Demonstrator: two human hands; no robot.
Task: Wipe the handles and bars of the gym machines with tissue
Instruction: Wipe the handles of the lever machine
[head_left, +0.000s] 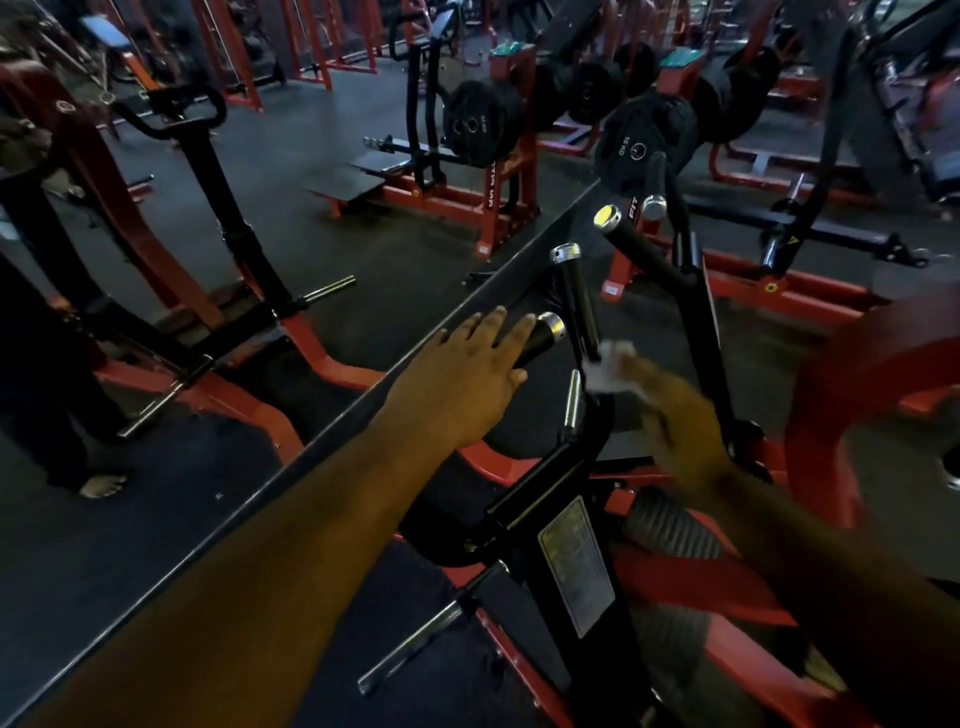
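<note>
A black and red gym machine stands in front of me with several black handles capped in chrome. My left hand (472, 374) lies flat, fingers straight, over the short handle (543, 332) at the centre. My right hand (670, 410), blurred by motion, holds a white tissue (605, 371) against the lower end of the upright handle (576, 301). A longer slanted handle (644, 254) with a shiny cap sits behind and to the right.
A mirror wall edge (363, 384) runs diagonally from lower left to upper right. Weight plates (644, 145) hang on a red rack behind. A red curved frame (852, 395) is at the right. A person's legs and bare foot (101, 483) show in the mirror at left.
</note>
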